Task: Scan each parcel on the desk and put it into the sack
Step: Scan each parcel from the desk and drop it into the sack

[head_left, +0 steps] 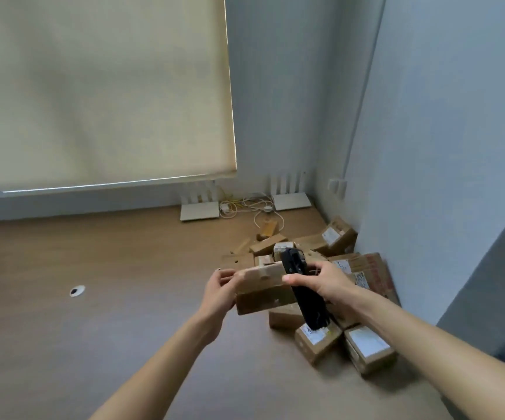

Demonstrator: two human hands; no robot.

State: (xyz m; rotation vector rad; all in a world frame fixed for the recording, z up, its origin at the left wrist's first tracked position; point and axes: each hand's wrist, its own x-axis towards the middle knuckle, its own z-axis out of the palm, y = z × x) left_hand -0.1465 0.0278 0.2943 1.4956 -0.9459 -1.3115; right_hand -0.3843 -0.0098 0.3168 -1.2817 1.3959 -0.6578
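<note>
My left hand (219, 294) grips the left end of a brown cardboard parcel (263, 289), held above the wooden desk (124, 298). My right hand (324, 284) is closed around a black handheld scanner (301, 286), whose head sits over the parcel's right end. Behind and below the held parcel lies a heap of several cardboard parcels (321, 338), some with white labels facing up, piled against the right wall. No sack is in view.
Two white routers (199, 209) (290, 200) with tangled cables (245, 207) stand at the desk's back edge under the wall. A round cable hole (77, 291) is in the desk at left. A closed roller blind (93, 86) covers the window.
</note>
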